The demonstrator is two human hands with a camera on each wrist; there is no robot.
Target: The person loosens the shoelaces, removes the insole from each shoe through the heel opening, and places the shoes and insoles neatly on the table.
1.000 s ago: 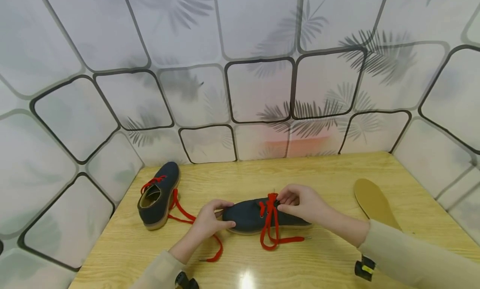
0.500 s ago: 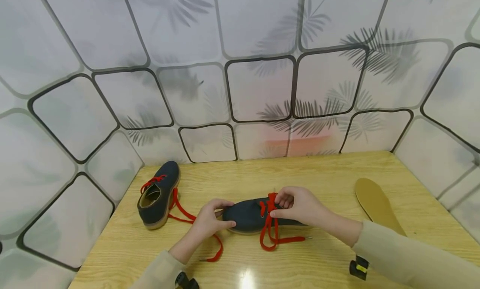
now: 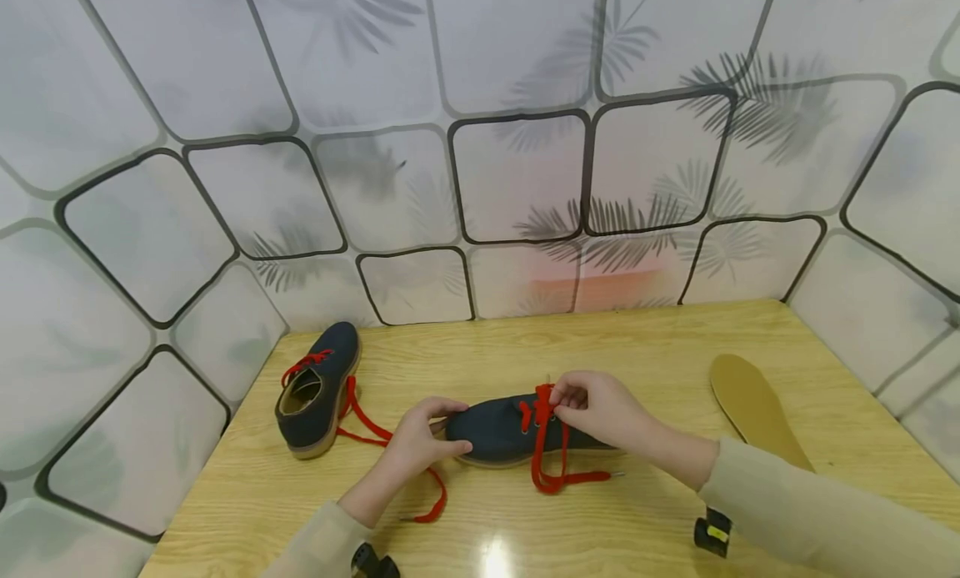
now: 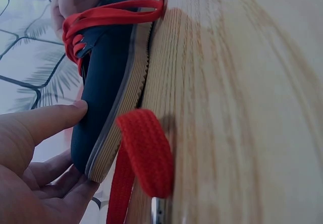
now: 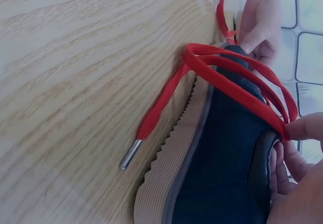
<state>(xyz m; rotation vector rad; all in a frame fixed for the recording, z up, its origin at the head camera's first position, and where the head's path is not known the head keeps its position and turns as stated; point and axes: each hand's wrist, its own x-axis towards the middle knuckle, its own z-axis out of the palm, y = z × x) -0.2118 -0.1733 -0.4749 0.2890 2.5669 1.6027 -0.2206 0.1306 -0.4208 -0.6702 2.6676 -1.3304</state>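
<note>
A navy shoe (image 3: 491, 432) with a pale ridged sole rests on the table, its toe towards the left. My left hand (image 3: 420, 440) grips that toe between thumb and fingers. At the laced opening, my right hand (image 3: 603, 407) pinches the red shoelace (image 5: 227, 86) between thumb and fingertip; the other fingers reach in at the collar in the right wrist view. From there the lace hangs in a loop over the near side of the shoe, its metal tip (image 5: 131, 155) lying on the wood. The right hand hides part of the heel end in the head view.
A second navy shoe (image 3: 339, 353) with red laces stands at the left back. A loose red lace (image 3: 432, 514) trails past my left wrist. Towards the right lies a tan insole (image 3: 750, 403). Patterned walls enclose the wooden table (image 3: 637, 528) at the back and sides.
My right hand has shifted slightly left onto the lacing and now pinches the lace. The hanging loop has been drawn a little to the right and up. My left hand stays on the toe.
</note>
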